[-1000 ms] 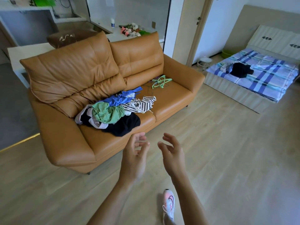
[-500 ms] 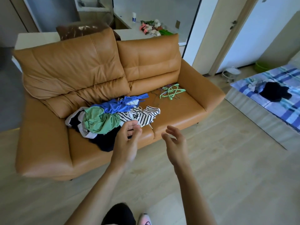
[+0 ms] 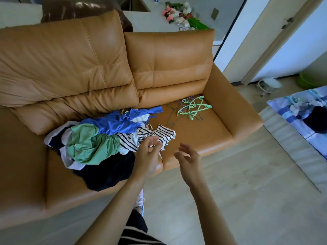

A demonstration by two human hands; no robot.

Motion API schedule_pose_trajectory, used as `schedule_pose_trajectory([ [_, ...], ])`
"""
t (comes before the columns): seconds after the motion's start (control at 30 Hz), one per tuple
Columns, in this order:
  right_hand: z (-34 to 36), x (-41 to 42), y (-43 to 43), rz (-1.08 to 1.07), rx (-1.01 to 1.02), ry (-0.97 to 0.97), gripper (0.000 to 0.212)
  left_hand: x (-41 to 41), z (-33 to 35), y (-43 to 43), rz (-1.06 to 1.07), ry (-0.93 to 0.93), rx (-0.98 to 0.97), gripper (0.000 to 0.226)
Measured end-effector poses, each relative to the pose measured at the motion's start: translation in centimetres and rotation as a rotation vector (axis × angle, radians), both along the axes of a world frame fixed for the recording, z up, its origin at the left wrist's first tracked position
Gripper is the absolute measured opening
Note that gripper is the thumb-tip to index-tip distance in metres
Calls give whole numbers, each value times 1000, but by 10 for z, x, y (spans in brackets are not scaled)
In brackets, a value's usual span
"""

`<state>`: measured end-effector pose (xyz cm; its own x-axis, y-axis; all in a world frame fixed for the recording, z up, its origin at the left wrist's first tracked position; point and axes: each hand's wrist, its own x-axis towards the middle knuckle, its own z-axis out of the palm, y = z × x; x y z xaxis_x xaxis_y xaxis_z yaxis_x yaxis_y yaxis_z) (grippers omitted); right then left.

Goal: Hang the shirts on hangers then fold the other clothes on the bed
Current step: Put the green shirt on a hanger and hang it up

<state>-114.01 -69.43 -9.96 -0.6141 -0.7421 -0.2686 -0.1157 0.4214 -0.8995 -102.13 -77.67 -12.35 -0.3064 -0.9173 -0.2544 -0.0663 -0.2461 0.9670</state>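
Striped top (image 3: 160,134) sits at 12 o'clock just off the left hand (image 3: 148,157), closer than the right hand (image 3: 189,160); both hands loosely curled, holding nothing.

The tan sofa (image 3: 194,138) carries a blue garment (image 3: 120,123), a green shirt (image 3: 92,145) and a black-and-white striped top (image 3: 164,134); mint-green hangers (image 3: 194,107) lie at two o'clock.

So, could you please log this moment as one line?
left hand: at striped garment, grip unclear | right hand: open, empty | hangers: on sofa
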Motion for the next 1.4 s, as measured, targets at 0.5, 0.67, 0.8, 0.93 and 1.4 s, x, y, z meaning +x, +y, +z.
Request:
schedule_pose_trajectory([
  [0.5,-50,-85,-217,229,236,-62,54,-76,-43,-181,185,-125,187,12],
  [0.67,-76,-111,-271,445,290,-67,34,-103,-65,-207,327,-202,225,10],
  [0.8,-93,-137,-307,664,328,-24,33,-121,-80,-218,487,-251,312,15],
  [0.93,-109,-156,-339,762,376,-46,34,-134,-91,-225,596,-254,367,7],
  [1.4,-191,-125,-369,773,513,-27,21,6,-269,-280,575,-799,598,34],
])
